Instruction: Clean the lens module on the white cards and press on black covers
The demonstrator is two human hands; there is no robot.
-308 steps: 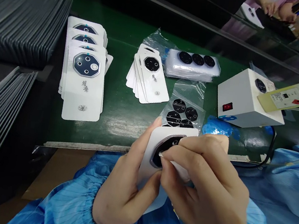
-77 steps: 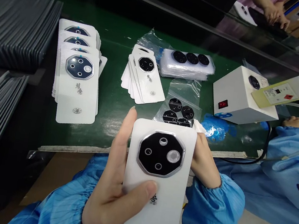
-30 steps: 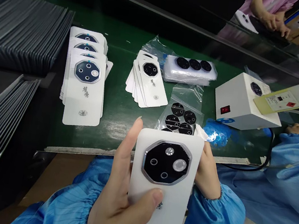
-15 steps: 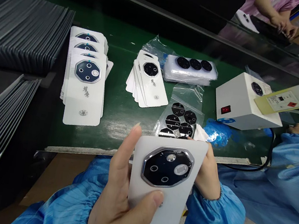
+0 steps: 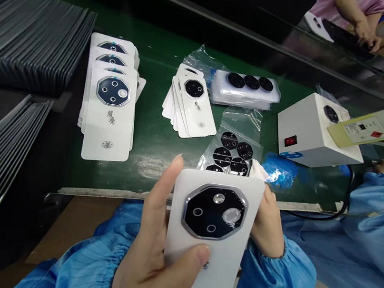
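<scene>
My left hand (image 5: 161,255) is closed on a white phone back panel (image 5: 223,274), its thumb across the front and a finger up the left edge. The panel faces me, with a dark octagonal camera cover (image 5: 215,212) in a silver rim and several ring-shaped lens openings. My right hand (image 5: 269,225) is behind the panel's right side, with its fingers mostly hidden. A crumpled white cloth (image 5: 259,170) sticks up at those fingers and seems to be held in them. Beyond the panel, a clear bag (image 5: 242,122) has several black octagonal covers (image 5: 229,140) on it.
White panels lie in a left stack (image 5: 109,117) and a middle stack (image 5: 197,111). Behind are wrapped covers (image 5: 244,94). Rightward stand a white box (image 5: 309,132), a bottle (image 5: 371,127) and blue film pieces (image 5: 280,170). Dark sheets (image 5: 30,38) fill the left. Other people's hands (image 5: 369,35) show beyond.
The held panel has moved slightly up and left in the view, with its tilt changed a little. My left hand keeps its hold; my right hand stays behind the panel.
</scene>
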